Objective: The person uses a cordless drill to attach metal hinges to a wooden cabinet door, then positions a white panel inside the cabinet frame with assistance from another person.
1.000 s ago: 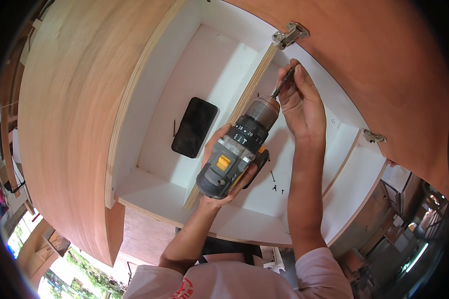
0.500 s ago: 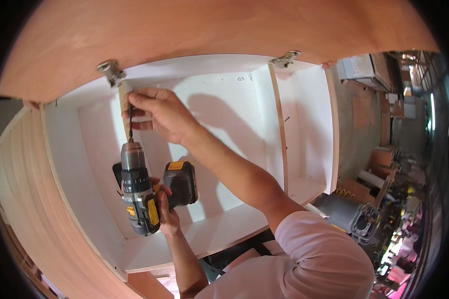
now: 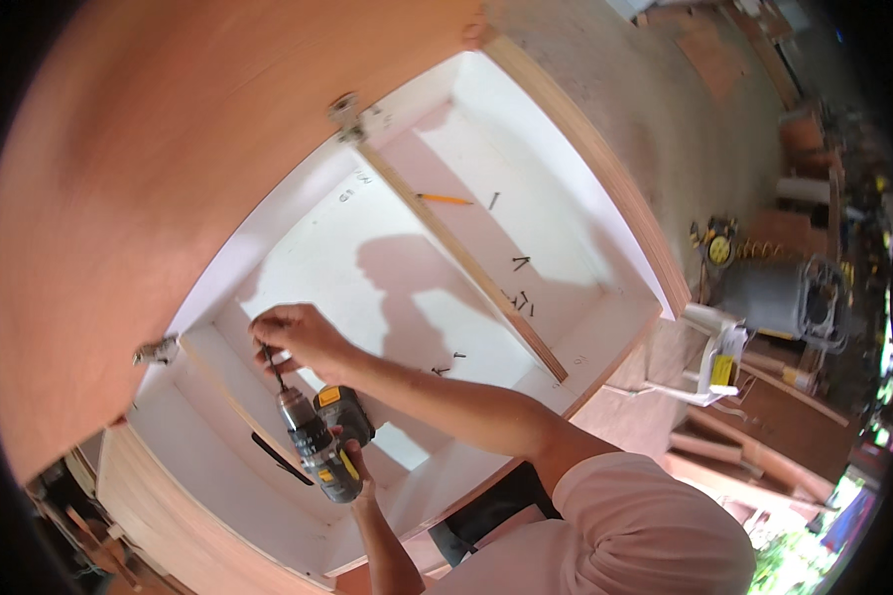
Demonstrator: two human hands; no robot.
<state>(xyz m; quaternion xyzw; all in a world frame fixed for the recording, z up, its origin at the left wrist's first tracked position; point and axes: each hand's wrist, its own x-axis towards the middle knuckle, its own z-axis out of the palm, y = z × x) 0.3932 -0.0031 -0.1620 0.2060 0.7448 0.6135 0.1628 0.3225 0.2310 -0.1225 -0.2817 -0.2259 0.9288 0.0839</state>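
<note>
swinging round since half a second ago, the view is now putting the white cabinet (image 3: 387,288) on a slant, with the drill (image 3: 318,451) sitting lower and nearer the bottom edge than before. left hand (image 3: 352,476) is wrapping shut around the drill's grip, yellow and black body pointing up and to the left, bit (image 3: 271,365) running up toward the right hand (image 3: 298,337). right hand is reaching across, fingers pinching together at the tip of the bit, right against the edge of a pale wooden divider (image 3: 230,402) inside the cabinet; what it is pinching is too small to tell. a second divider (image 3: 466,268) is running diagonally through the white interior, with a pencil (image 3: 445,199) and scattered dark screws (image 3: 519,297) lying beyond it. two metal hinges (image 3: 345,114) are showing where the reddish wooden doors (image 3: 159,149) are meeting the frame. a shadow of head and arm is falling across the white back panel. off to the right, bare concrete floor (image 3: 665,129) is stretching away, with a grey machine (image 3: 779,297), boards and yellow tools (image 3: 716,243) cluttering it.
</note>
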